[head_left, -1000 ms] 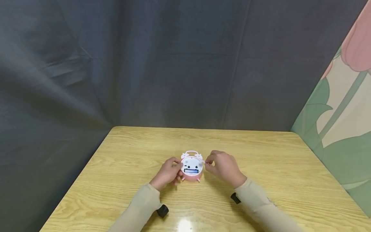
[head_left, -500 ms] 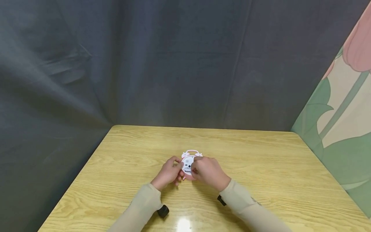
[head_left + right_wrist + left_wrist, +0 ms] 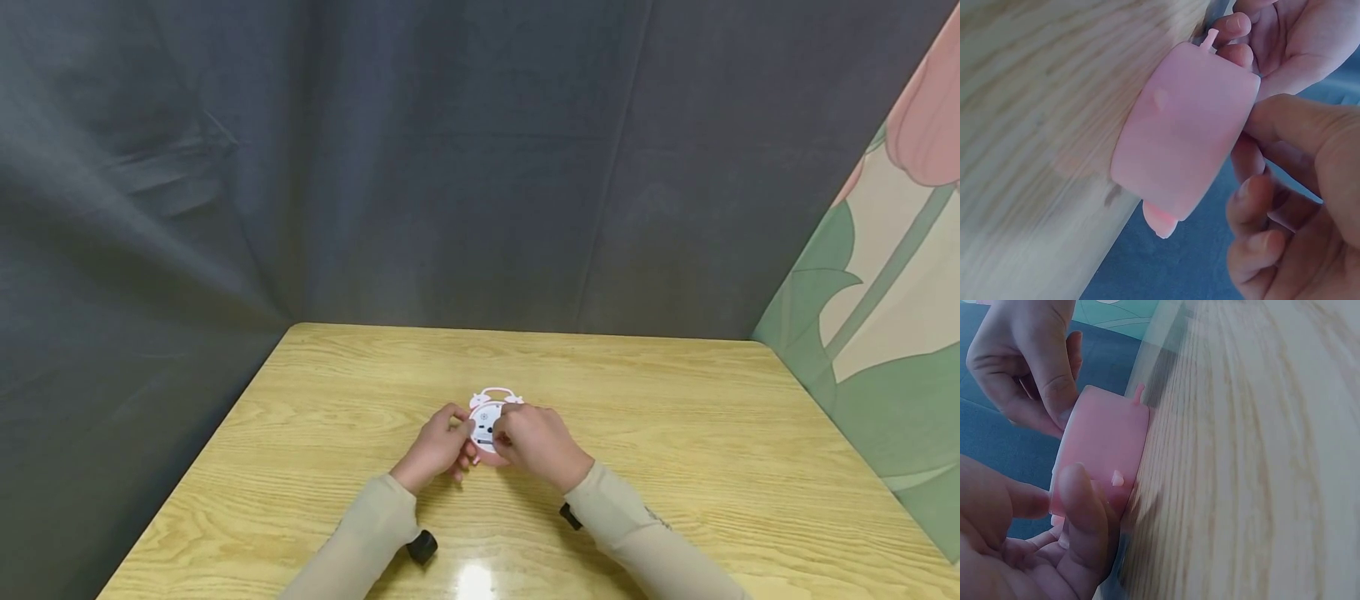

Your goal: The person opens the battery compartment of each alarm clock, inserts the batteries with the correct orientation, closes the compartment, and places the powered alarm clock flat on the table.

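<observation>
A pink alarm clock (image 3: 484,414) lies on the table, its white back facing up and its bells and handle pointing away. My left hand (image 3: 435,447) grips the clock's left edge, thumb on the white back and fingers along the pink side (image 3: 1105,434). My right hand (image 3: 542,443) is over the right half of the back, fingers curled and pressed down at the battery compartment. Part of the compartment's dark slot (image 3: 484,442) shows beside these fingers. The small white battery cover they pinch is hidden beneath them. In the right wrist view, the pink casing (image 3: 1185,128) stands between both hands.
The wooden table (image 3: 360,375) extends around the clock. Behind it hangs a dark curtain (image 3: 450,167), and a flowered panel (image 3: 870,333) runs along the right side. A black wrist device (image 3: 422,547) sits under the left sleeve.
My right hand, pinching the thin white cover, has moved left from beside the clock onto its back, hiding the right half and most of the battery. The left hand stays put.
</observation>
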### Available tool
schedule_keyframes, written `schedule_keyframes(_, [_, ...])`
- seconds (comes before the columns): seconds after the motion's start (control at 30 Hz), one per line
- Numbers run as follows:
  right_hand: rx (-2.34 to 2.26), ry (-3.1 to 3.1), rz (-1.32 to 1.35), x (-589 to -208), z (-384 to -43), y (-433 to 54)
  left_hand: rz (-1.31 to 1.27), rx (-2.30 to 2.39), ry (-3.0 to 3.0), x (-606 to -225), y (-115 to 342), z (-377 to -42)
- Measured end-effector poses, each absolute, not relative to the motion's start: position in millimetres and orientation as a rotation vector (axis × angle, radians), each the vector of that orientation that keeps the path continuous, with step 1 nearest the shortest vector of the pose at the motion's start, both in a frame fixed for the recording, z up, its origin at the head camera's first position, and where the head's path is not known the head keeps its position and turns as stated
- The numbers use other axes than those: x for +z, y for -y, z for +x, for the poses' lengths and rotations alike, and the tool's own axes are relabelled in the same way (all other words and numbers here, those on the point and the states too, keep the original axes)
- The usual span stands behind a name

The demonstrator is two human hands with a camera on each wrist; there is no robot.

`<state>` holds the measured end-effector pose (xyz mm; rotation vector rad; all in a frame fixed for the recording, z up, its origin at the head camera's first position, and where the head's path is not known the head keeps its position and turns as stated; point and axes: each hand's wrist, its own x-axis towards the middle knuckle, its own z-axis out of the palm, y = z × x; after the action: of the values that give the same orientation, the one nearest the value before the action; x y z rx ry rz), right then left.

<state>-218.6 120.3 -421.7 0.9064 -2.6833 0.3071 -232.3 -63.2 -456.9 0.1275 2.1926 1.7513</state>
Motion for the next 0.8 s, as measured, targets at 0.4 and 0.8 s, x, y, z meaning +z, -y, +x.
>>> schedule_keyframes(0.4, [0.348, 2.709, 0.895, -424.8, -219.0, -121.8, 0.139, 1.757, -2.202, -456.9, 63.0, -230.6])
schedule_keyframes(0.8, [0.411, 2.684, 0.916, -431.6, -219.2, -125.5, 0.147, 1.767, -2.179, -457.0, 62.4, -226.9])
